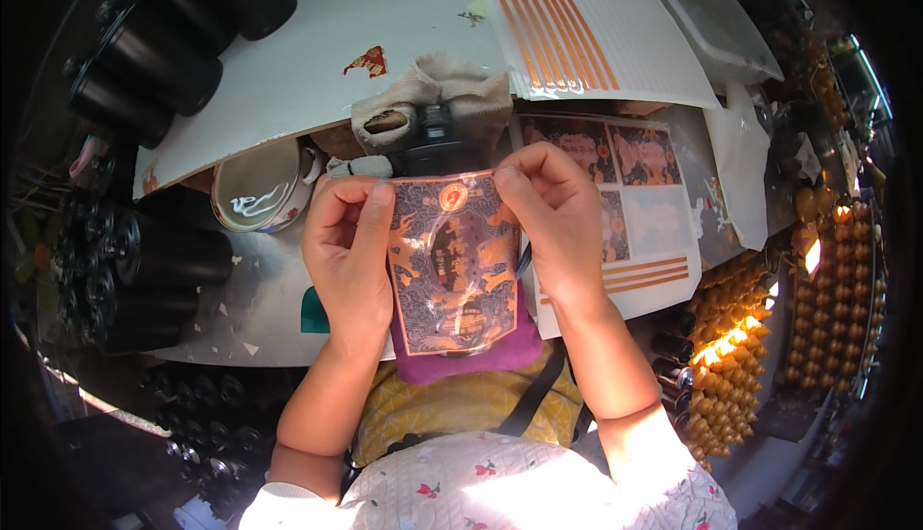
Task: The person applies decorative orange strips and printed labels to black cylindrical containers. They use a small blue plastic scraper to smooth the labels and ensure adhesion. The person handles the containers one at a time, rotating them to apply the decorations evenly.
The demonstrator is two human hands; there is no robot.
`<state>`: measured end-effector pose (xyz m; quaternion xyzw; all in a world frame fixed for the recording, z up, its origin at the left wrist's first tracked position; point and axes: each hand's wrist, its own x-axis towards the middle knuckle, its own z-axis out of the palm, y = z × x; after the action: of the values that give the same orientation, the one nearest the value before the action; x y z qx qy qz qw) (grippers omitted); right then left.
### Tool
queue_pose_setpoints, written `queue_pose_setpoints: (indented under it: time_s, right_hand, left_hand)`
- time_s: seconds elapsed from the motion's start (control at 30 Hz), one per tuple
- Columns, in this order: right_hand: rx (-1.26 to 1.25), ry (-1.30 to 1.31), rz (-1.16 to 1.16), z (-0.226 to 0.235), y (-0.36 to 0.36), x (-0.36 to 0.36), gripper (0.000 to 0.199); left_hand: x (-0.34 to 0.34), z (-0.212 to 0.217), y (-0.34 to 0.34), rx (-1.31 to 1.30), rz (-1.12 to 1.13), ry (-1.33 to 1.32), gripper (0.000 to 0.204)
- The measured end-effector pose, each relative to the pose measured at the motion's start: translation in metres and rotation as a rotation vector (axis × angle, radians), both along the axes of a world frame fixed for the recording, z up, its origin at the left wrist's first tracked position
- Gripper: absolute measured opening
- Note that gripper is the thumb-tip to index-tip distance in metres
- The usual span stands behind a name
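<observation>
Both hands were up in front of the person, close together, with a dark patterned label (452, 261) held between them. The left hand (348, 242) pinched the label's top left corner, fingers curled shut on it. The right hand (558, 208) pinched the top right corner the same way. A sheet of more labels (644, 203) lay just beside the right hand, and a round tin lid (255, 187) sat near the left hand.
</observation>
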<state>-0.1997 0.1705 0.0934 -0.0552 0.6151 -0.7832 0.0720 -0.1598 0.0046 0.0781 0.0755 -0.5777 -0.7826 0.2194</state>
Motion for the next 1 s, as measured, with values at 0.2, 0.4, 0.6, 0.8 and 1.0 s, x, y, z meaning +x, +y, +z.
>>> queue_pose_setpoints:
  time_s: [0.2,0.4,0.6,0.8,1.0]
  right_hand:
    - [0.027,-0.031,0.027,-0.002,0.002,-0.012,0.013]
    - [-0.083,-0.207,0.045,0.0,0.01,-0.009,0.016]
    - [-0.176,-0.304,0.195,-0.012,0.033,0.024,0.018]
    - [-0.181,-0.239,0.209,-0.017,0.029,0.044,0.016]
    - [-0.133,-0.251,0.23,-0.023,0.029,0.04,0.015]
  left_hand:
    - [-0.006,-0.007,-0.005,0.064,-0.015,-0.052,0.008]
    - [0.001,-0.002,-0.011,0.178,-0.148,-0.071,0.016]
    - [0.029,-0.011,-0.011,0.217,-0.226,-0.178,0.026]
    - [0.053,-0.022,-0.003,-0.035,-0.227,-0.157,0.073]
    - [0.053,-0.025,0.0,-0.057,-0.239,-0.132,0.08]
